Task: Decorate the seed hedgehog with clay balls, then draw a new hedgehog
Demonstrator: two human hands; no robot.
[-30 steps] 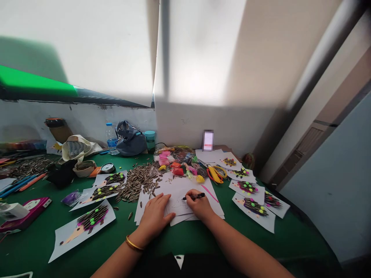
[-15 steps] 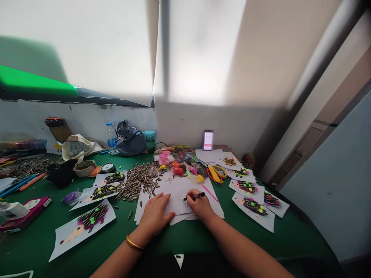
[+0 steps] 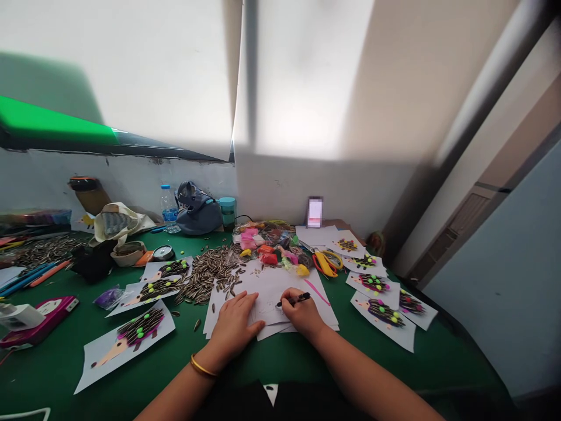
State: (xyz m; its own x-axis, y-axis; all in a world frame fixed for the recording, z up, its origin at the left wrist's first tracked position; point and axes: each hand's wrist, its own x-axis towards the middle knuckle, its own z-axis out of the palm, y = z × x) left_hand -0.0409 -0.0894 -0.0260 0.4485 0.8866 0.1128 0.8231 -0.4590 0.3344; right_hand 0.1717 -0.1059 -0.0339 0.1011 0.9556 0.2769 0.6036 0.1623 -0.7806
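Observation:
My right hand (image 3: 302, 310) grips a black pen (image 3: 299, 298), its tip on white paper (image 3: 274, 286) that bears faint drawn lines. Flat on the left part of the same paper lies my left hand (image 3: 236, 320), fingers spread and holding nothing. A gold bracelet (image 3: 202, 367) circles the left wrist. Striped sunflower seeds (image 3: 210, 272) are heaped at the paper's upper left, some of them on the sheet. Behind the paper are bags of coloured clay (image 3: 267, 251). Yellow and red scissors (image 3: 325, 263) rest to its upper right.
Hedgehog pictures made with seeds lie at the left (image 3: 127, 345) and the right (image 3: 383, 321) on the green table (image 3: 184, 386). A phone (image 3: 314, 212) leans on the wall. Further back stand a blue bag (image 3: 198, 213), a water bottle (image 3: 168, 210) and a teal-lidded jar (image 3: 227, 211).
My right hand and the pen tip have shifted very slightly to the left on the paper. My left hand stays in place.

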